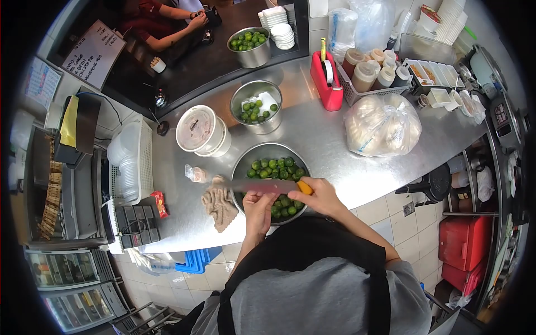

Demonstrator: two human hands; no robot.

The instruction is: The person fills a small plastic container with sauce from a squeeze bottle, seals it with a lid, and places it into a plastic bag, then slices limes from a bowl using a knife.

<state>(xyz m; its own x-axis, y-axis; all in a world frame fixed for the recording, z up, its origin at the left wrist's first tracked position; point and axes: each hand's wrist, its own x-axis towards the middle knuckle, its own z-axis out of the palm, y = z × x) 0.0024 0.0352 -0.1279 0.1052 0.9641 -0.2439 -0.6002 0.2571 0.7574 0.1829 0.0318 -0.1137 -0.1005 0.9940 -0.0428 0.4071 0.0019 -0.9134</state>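
Observation:
Over a large steel bowl [241, 162] of small green limes [285, 166], my right hand [317, 195] grips the yellow handle of a knife [259, 185]. The blade points left and is slightly blurred. My left hand [260, 211] is closed at the blade's lower edge, its fingertips pinched together; what they hold is hidden. A crumpled brown cloth [219, 205] lies left of the bowl. Behind it stands a smaller steel bowl [256, 89] with limes and something white inside.
White tubs [199, 129] stand at the back left, a filled plastic bag [383, 125] and red tape dispenser [328, 84] at the right. On the dark ledge is a third lime bowl [249, 56]. Beyond it a person [167, 28] in red handles a dark object.

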